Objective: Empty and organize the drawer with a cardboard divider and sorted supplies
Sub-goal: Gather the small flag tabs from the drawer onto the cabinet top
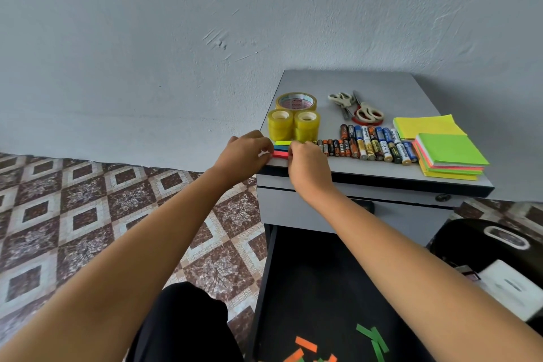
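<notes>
Coloured note strips (280,153) are pinched at both ends by fingers of left hand (246,153) and right hand (308,166) on the bench (382,88), tape rolls (293,125) at 12 o'clock.

Bare arms, black clothing.
The left hand (246,153) and right hand (308,167) are bare up the forearms; black fabric (182,323) covers the leg.
</notes>
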The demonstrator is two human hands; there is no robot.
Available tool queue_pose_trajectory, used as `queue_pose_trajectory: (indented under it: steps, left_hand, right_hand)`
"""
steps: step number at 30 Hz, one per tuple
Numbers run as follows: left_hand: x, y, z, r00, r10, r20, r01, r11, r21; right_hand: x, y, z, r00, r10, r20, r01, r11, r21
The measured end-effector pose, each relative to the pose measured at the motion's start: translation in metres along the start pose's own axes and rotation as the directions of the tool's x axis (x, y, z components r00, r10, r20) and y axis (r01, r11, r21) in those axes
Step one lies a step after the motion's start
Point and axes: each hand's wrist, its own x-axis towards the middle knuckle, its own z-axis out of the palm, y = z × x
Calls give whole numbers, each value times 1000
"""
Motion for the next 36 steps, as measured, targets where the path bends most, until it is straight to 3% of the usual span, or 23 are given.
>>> queue_pose_trajectory:
  steps: [8, 14, 17, 21, 24, 30, 36]
  left_hand:
    - [-2, 1, 4, 999, -37, -29, 35, 997, -67]
    - [-32, 21, 9, 973, -76, -217, 18, 966, -258]
    - [-59, 39, 23, 979, -51, -198, -22, 937, -349]
    - [-95, 60, 65, 1000, -28, 13, 31, 917, -398]
    - [-115, 69, 106, 966, -27, 258, 132, 907, -401]
    - [-145, 86, 181, 770, -11, 638, 243, 930, -277]
    - [-167, 91, 227, 553, -3, 833, 99, 993, -62]
  right_hand:
    - [-3, -2, 0, 996, 47, -73, -43, 997, 60]
    - [-31, 21, -12, 981, 67, -181, -7, 949, 314]
    - [-66, 42, -21, 975, 156, -160, -81, 914, 397]
    - [-124, 80, -11, 966, 254, 41, -250, 887, 389]
    - [-166, 108, 10, 901, 348, 259, -417, 859, 298]
    - [-228, 156, 58, 688, 455, 565, -572, 820, 37]
    - [-248, 183, 82, 564, 497, 659, -549, 822, -150]
